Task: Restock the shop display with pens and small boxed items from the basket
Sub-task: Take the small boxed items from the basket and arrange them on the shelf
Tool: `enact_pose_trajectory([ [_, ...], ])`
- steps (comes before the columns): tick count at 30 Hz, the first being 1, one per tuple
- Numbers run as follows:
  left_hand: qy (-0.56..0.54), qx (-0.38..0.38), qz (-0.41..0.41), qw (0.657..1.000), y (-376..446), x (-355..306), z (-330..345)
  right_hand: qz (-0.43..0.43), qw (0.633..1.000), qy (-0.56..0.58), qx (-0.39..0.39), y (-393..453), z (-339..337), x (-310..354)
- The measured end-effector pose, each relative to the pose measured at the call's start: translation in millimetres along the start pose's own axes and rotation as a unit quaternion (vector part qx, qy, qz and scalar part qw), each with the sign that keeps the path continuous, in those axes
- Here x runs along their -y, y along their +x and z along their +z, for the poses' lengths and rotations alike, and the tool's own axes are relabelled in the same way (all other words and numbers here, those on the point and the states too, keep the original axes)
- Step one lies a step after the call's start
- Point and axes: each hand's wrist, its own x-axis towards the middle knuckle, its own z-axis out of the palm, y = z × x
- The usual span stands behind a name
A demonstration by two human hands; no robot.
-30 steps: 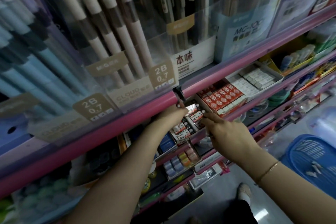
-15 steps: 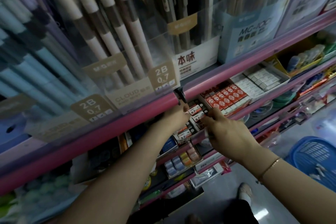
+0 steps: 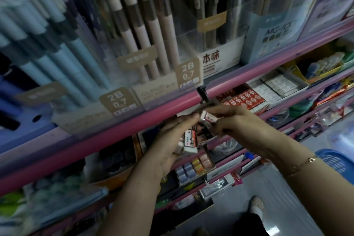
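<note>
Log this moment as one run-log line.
left hand: holds stack of small boxes | right hand: pinches one small box | place: below pink shelf rail | blue basket: lower right

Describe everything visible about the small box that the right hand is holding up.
The small white box is a flat oblong, seemingly card, with red print too blurred to read. It looks closed. It is lifted off the shelf, tilted, just below the pink shelf rail. The right hand pinches one end between its fingertips; the left hand meets the other end while holding more boxes.
</note>
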Motion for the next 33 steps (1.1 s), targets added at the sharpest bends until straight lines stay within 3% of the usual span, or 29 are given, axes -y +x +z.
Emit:
enact_pose_trajectory([
  [3,0.031,-0.024,-0.007,0.999,-2,2,-6,0.001,1.000,-0.020,-0.016,4,6,-3],
  [8,0.027,-0.050,0.010,0.998,-3,8,-12,0.010,0.984,0.177,-0.032,3,6,-10],
  [9,0.034,-0.054,0.014,0.998,-1,9,-10,-0.008,0.989,0.137,-0.049,3,6,-13],
  [11,0.059,-0.069,0.010,0.996,4,9,-7,-0.077,0.987,-0.106,-0.091,3,4,-18],
  [13,0.078,-0.078,0.002,0.994,11,9,-3,-0.165,0.916,-0.351,-0.104,7,0,-19],
  [15,0.112,-0.089,-0.001,0.990,20,9,0,-0.205,0.840,-0.493,-0.096,17,-12,-14],
  [18,0.222,-0.100,0.015,0.970,35,6,2,-0.179,0.759,-0.612,-0.134,45,-37,-3],
  [21,0.355,-0.061,-0.003,0.933,49,-1,11,-0.123,0.702,-0.698,-0.068,69,-44,-1],
  [23,0.402,-0.037,-0.020,0.915,56,-7,17,-0.131,0.660,-0.739,-0.023,76,-41,-6],
  [28,0.468,-0.001,-0.064,0.882,64,-17,20,-0.152,0.603,-0.783,0.005,77,-37,-14],
  [33,0.510,0.015,-0.070,0.857,67,-22,21,-0.126,0.604,-0.787,0.002,78,-35,-18],
])
